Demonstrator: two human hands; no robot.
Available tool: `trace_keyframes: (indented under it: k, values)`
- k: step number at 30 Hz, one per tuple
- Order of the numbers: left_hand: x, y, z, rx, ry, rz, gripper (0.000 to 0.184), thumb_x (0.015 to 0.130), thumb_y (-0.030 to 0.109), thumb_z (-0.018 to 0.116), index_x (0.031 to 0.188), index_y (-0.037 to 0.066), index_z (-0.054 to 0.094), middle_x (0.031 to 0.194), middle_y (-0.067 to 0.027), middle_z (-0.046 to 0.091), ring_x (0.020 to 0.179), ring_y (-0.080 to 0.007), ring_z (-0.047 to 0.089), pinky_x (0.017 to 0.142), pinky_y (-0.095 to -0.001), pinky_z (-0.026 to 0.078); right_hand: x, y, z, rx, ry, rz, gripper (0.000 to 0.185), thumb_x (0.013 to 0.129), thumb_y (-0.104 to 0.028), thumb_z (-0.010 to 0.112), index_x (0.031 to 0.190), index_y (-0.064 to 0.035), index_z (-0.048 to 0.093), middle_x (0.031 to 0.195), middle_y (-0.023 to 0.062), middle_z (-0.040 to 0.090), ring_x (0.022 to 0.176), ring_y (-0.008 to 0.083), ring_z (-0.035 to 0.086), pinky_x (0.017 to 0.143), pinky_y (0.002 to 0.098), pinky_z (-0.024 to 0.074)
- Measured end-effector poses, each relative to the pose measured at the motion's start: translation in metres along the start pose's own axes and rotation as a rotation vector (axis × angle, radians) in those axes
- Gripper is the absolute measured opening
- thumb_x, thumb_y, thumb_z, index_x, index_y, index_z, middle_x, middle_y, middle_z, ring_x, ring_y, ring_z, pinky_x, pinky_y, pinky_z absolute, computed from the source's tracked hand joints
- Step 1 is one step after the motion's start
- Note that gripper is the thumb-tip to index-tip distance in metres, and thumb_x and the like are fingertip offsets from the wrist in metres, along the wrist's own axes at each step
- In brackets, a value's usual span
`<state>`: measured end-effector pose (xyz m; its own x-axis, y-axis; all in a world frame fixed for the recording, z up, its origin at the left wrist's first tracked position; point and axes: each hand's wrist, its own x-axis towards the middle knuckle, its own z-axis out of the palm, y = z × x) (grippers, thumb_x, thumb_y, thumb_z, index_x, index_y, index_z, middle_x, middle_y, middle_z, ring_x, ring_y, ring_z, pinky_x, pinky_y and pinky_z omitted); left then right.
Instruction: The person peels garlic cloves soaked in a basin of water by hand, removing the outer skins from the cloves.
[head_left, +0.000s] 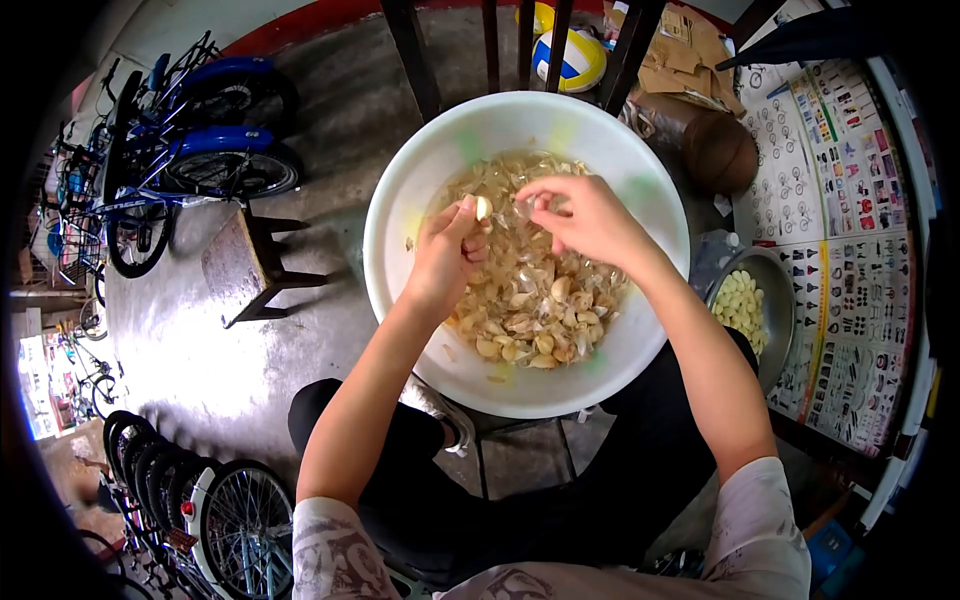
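A wide white basin (405, 330) sits in front of me, with water, loose papery skins and unpeeled garlic cloves (520, 325) in it. Over its left half, my left hand (447, 250) pinches a pale garlic clove (484, 208) between thumb and forefinger. My right hand (585, 220) is just to the right of that clove, apart from it, with fingers bent and pinched together. A thin, translucent bit of garlic skin (523, 208) shows at its fingertips. To the right, a metal bowl (782, 300) holds peeled garlic cloves (738, 305).
A small wooden stool (235, 265) stands left of the basin, with blue bicycles (215, 160) beyond. More bicycle wheels (245, 530) are at lower left. Dark bars (490, 45), a ball (570, 60) and a brown container (720, 150) are behind; a printed poster (835, 250) is at right.
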<state>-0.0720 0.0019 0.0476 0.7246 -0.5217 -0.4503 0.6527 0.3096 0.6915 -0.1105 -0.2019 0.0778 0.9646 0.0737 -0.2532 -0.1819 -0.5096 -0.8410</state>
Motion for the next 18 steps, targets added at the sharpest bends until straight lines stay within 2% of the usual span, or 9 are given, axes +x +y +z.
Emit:
trace_keyframes:
  k: [2, 4, 6, 9, 11, 12, 15, 16, 18]
  values:
    - [0.000, 0.000, 0.001, -0.047, 0.001, -0.037, 0.017, 0.105, 0.022, 0.045, 0.106, 0.006, 0.052, 0.089, -0.0002, 0.048, 0.065, -0.0060, 0.034, 0.059, -0.0206, 0.033, 0.009, 0.007, 0.002, 0.147, 0.041, 0.024, 0.033, 0.077, 0.003, 0.063, 0.107, -0.0076, 0.070, 0.086, 0.0080, 0.065, 0.090, 0.0234, 0.067, 0.078, 0.0361, 0.0546]
    - [-0.002, -0.001, 0.001, -0.209, 0.002, -0.117, 0.017, 0.105, 0.022, 0.045, 0.105, 0.007, 0.052, 0.090, -0.0007, 0.048, 0.064, -0.0058, 0.033, 0.057, -0.0202, 0.032, 0.016, 0.017, 0.010, -0.010, -0.026, 0.029, 0.041, 0.075, 0.009, 0.060, 0.113, -0.0061, 0.067, 0.103, 0.0090, 0.058, 0.081, 0.0162, 0.062, 0.065, 0.0310, 0.0483]
    - [-0.001, -0.004, -0.002, -0.183, 0.005, -0.132, 0.017, 0.105, 0.023, 0.046, 0.105, 0.006, 0.051, 0.090, -0.0011, 0.049, 0.063, -0.0055, 0.033, 0.056, -0.0203, 0.032, 0.008, 0.022, 0.025, -0.616, -0.070, 0.058, 0.043, 0.071, 0.011, 0.063, 0.110, -0.0065, 0.067, 0.129, 0.0122, 0.047, 0.122, 0.0251, 0.052, 0.093, 0.0344, 0.0478]
    - [-0.002, -0.002, 0.003, -0.031, 0.049, -0.141, 0.022, 0.103, 0.027, 0.050, 0.098, 0.006, 0.052, 0.082, 0.0009, 0.047, 0.059, -0.0052, 0.032, 0.053, -0.0215, 0.030, -0.006, 0.021, 0.022, -1.206, -0.021, -0.260, 0.033, 0.075, 0.008, 0.064, 0.106, -0.0035, 0.067, 0.128, 0.0119, 0.052, 0.118, 0.0281, 0.056, 0.096, 0.0350, 0.0493]
    - [-0.001, 0.000, 0.004, 0.090, 0.100, -0.134, 0.026, 0.102, 0.031, 0.053, 0.092, 0.006, 0.053, 0.074, 0.0032, 0.045, 0.057, -0.0052, 0.031, 0.052, -0.0227, 0.029, 0.005, 0.008, 0.023, -0.592, 0.123, -0.263, 0.021, 0.081, 0.002, 0.066, 0.101, -0.0009, 0.068, 0.118, 0.0096, 0.061, 0.103, 0.0265, 0.064, 0.089, 0.0354, 0.0525]
    - [0.000, -0.001, 0.003, 0.232, 0.085, -0.097, 0.029, 0.100, 0.031, 0.055, 0.093, 0.003, 0.056, 0.072, 0.0019, 0.049, 0.057, -0.0069, 0.037, 0.053, -0.0238, 0.033, 0.008, 0.001, 0.022, -0.592, 0.119, -0.268, 0.021, 0.081, 0.002, 0.066, 0.101, -0.0009, 0.068, 0.118, 0.0096, 0.061, 0.103, 0.0265, 0.064, 0.089, 0.0354, 0.0525]
    - [-0.005, -0.005, 0.008, 0.646, 0.073, 0.063, 0.032, 0.097, 0.030, 0.059, 0.098, -0.001, 0.062, 0.074, -0.0033, 0.058, 0.061, -0.0112, 0.049, 0.057, -0.0268, 0.041, 0.013, -0.008, 0.022, 0.102, 0.198, -0.297, 0.020, 0.087, -0.015, 0.069, 0.101, -0.0017, 0.071, 0.089, 0.0105, 0.066, 0.077, 0.0240, 0.066, 0.070, 0.0341, 0.0530]
    - [-0.006, -0.005, 0.010, 0.921, 0.071, 0.209, 0.032, 0.096, 0.028, 0.060, 0.102, -0.003, 0.064, 0.077, -0.0071, 0.063, 0.064, -0.0138, 0.055, 0.060, -0.0287, 0.046, 0.013, -0.009, 0.021, 0.100, 0.196, -0.298, 0.020, 0.087, -0.015, 0.069, 0.101, -0.0017, 0.071, 0.089, 0.0105, 0.066, 0.077, 0.0240, 0.066, 0.070, 0.0341, 0.0530]
    - [-0.004, -0.013, 0.002, 0.977, 0.048, 0.317, 0.032, 0.095, 0.027, 0.062, 0.105, -0.003, 0.065, 0.078, -0.0093, 0.065, 0.067, -0.0152, 0.058, 0.064, -0.0298, 0.048, 0.011, -0.009, 0.017, 0.085, -0.036, -0.240, 0.019, 0.084, -0.016, 0.073, 0.098, -0.0034, 0.073, 0.087, 0.0098, 0.066, 0.076, 0.0214, 0.065, 0.070, 0.0330, 0.0529]
